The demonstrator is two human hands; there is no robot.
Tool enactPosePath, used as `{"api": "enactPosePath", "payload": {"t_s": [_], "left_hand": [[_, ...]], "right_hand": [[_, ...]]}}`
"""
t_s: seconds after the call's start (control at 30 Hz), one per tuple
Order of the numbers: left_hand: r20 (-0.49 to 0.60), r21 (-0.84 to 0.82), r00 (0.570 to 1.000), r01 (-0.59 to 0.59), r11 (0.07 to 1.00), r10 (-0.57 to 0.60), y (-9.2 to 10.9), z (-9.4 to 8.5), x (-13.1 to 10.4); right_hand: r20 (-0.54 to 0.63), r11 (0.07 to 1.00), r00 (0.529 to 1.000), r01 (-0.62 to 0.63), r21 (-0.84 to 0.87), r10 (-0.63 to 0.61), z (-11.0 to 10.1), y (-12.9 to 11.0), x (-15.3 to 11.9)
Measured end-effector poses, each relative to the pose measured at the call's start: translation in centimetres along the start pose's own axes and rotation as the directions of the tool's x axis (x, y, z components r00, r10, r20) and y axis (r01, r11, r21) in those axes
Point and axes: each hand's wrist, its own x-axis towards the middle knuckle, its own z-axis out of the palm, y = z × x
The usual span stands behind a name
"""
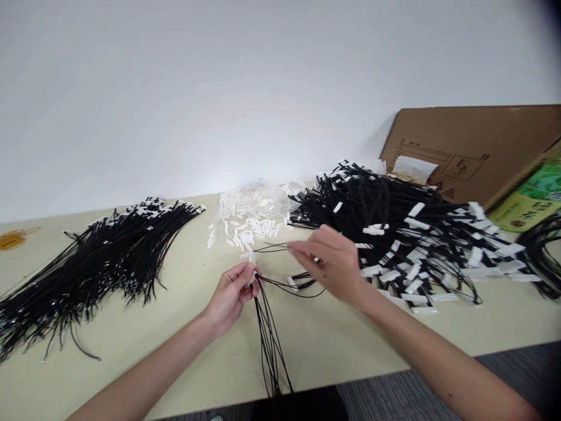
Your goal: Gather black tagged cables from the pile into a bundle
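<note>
Left hand (231, 294) pinches a small bunch of black cords (269, 339) at centre, their tails trailing over the near desk (144, 327) edge. Right hand (332, 261) pinches one thin cord (272, 248) just right of it. White tags (245, 225) just beyond. Cord piles left (96, 257) and right (407, 234); bare desk between and near

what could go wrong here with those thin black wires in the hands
1. The left hand pinches several black wires whose loose ends hang past the table edge; they could slip off or tangle.
2. The right hand draws one strand close to the big tagged pile, so it might snag other loops.
3. The small white pieces lie loose nearby and could scatter.
</note>
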Motion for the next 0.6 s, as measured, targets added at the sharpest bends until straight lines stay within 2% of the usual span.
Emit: {"api": "enactPosePath", "payload": {"t_s": [0.07,0.13,0.43,0.6], "left_hand": [[0.012,0.013,1.000,-0.011,1.000,0.010,-0.1,0.1,0.0],[0.019,0.020,1.000,-0.013,1.000,0.012,-0.1,0.2,0.0],[0.018,0.031,1.000,-0.010,0.999,0.010,0.3,0.6,-0.4],[0.034,0.064,0.999,-0.037,0.997,0.035,0.1,0.4,-0.2]], "right_hand": [[0.068,0.992,0.994,0.092,-0.085,-0.086,1.2,-0.6,-0.8],[0.097,0.987,0.991,0.106,-0.122,-0.095,1.9,-0.9,-1.3],[0.123,0.992,0.991,0.061,-0.115,-0.046,1.9,-0.8,-1.7],[0.104,0.998,0.993,-0.059,-0.023,0.061,2.0,-1.2,-1.5]]}}
